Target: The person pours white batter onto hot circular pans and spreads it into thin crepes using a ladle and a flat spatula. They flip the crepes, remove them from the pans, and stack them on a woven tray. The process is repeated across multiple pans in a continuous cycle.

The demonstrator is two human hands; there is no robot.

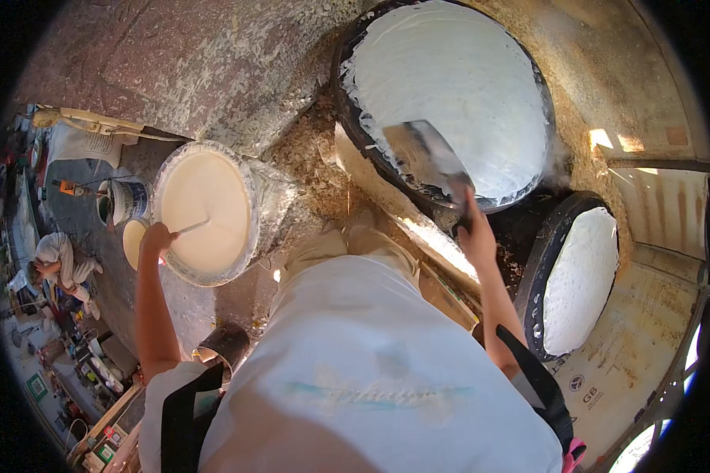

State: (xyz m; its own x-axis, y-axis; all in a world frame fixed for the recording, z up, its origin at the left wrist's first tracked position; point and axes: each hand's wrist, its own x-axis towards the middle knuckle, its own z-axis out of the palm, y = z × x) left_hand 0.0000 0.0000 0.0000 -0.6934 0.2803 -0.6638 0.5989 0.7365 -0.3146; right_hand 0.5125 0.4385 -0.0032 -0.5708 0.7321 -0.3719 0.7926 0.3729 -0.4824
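Right hand (475,236) gripped the scraper (426,158) by its handle, blade over the near edge of the big white-coated griddle (457,79). Thin, stiff steel, probably light. Left hand (156,236), left of the griddle, clutched a stick (193,227) in the batter tub (205,211).

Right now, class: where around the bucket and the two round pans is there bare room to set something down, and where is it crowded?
Bare room: the stone slab behind the bucket, and the boards right of the small pan. Crowded: the crumbly gap between the bucket and the big pan. The right hand holds a scraper there; the left hand holds a stick in the bucket.
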